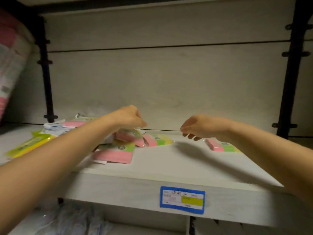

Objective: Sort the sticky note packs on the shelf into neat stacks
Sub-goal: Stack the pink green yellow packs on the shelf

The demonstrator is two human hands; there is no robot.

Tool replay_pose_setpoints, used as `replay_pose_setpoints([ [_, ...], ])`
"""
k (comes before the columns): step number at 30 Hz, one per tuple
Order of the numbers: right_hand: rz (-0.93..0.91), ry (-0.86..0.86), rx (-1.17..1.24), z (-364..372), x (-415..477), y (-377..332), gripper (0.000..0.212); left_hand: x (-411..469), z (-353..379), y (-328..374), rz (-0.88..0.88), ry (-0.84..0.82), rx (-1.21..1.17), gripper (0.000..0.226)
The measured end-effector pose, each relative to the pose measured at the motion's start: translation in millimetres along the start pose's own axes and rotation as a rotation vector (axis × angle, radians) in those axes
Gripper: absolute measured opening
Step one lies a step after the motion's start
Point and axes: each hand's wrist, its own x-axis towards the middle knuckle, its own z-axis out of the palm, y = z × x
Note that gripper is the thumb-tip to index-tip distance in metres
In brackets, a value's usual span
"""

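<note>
Head view: left hand [130, 117] curls over the jumbled sticky note packs [116, 154] at nine o'clock on the shelf [169, 160], and I can't tell if it grips one. Right hand [194, 127] hovers loosely curled and empty, with a lone pack [218, 145] at three o'clock.

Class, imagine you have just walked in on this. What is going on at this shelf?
A person reaches both bare arms over a white shelf. The sticky note packs are not stacked yet: a loose heap of pink, green and yellow packs lies on the left, and a single pack lies apart on the right. The left hand is curled just above a tilted pack; whether it grips it is unclear. The right hand hangs loosely curled, holding nothing.
</note>
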Motion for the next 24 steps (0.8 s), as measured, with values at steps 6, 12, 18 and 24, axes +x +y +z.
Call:
replay_pose_setpoints([
  [6,0.196,-0.049,-0.274,39.1,37.8,-28.9,0.043,10.1,14.4,-2.6,0.072,-0.166,0.250,0.037],
  [12,0.238,0.006,-0.108,55.0,42.0,-21.7,0.047,12.6,16.6,-9.1,0.144,-0.243,0.261,0.045],
  [18,0.318,0.004,0.351,53.0,40.1,-26.0,0.036,10.7,13.9,-19.1,0.188,-0.275,0.221,0.034],
  [24,0.266,0.079,0.859,36.3,14.1,-27.8,0.009,5.8,12.3,-24.6,0.221,-0.130,0.027,0.051],
])
